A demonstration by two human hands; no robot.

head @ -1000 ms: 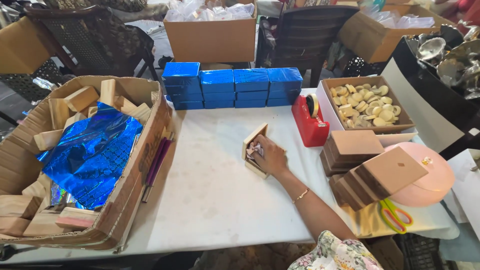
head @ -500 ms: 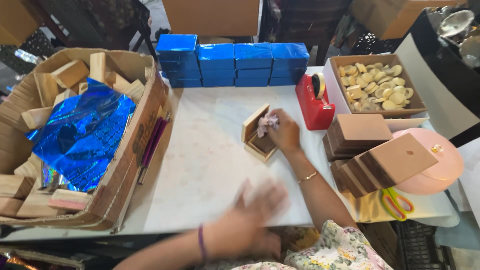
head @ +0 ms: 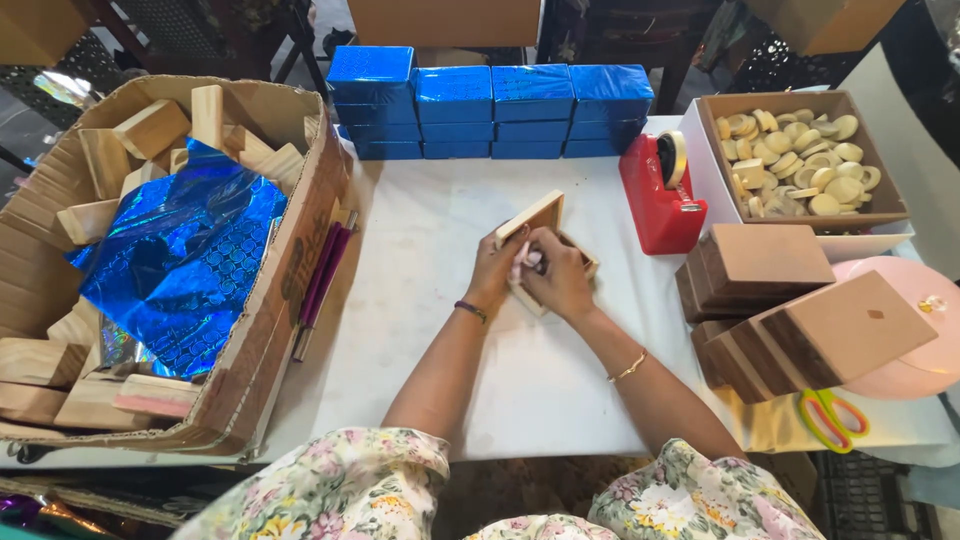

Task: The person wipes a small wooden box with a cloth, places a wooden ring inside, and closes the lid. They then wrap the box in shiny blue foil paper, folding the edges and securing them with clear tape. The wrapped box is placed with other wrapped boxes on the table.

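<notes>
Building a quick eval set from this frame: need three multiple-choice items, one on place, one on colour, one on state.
1. Where does the red tape dispenser stand?
A. inside the big cardboard box
B. on the white table, right of the hands
C. on the pink round lid

2. What colour are the wrapped boxes stacked at the table's far edge?
A. blue
B. green
C. silver

3. What state is the small wooden box at the hands in?
A. lid shut
B. lid open
C. wrapped in foil

Key: 1 B, it sits on the table between the hands and the tray of pale discs. 2 A, shiny blue foil covers them. 3 B, the lid stands up while the left hand and right hand work at it.
</notes>
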